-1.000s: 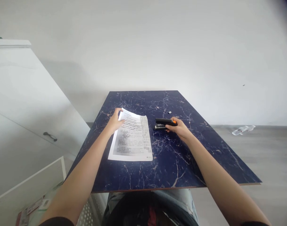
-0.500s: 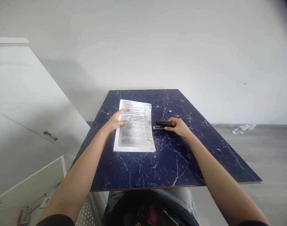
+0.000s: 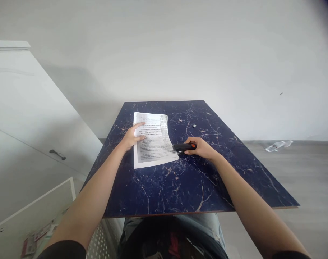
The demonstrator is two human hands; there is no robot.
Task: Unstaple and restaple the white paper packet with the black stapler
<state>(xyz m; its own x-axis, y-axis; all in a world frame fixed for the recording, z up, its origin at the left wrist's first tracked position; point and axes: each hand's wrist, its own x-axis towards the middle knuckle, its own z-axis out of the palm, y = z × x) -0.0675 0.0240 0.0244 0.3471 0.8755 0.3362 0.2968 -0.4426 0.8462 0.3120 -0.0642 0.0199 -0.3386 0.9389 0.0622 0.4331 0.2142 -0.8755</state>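
My left hand [image 3: 131, 137] is at the left edge of a printed paper [image 3: 153, 144], its thumb and a finger apart on the page; its other fingers are hidden. The paper's right side bends, and I cannot tell whether it is one sheet or a stack. In my right hand [image 3: 197, 147] is a black stapler [image 3: 181, 147] with an orange part, gripped from its right end. The stapler's jaws are at the paper's lower right edge; the paper's edge seems to lie between them.
A small light-coloured piece [image 3: 194, 126] lies on the dark blue marbled table [image 3: 169, 190], beyond the stapler. At left stand a white cabinet [image 3: 31, 108] and a white open bin [image 3: 72, 187] with packets inside. Clear plastic [image 3: 278, 146] lies on the floor at right.
The stapler has moved left and slightly nearer, onto the paper's right edge. The paper has turned a little, and its lower right corner now bends up toward the stapler.
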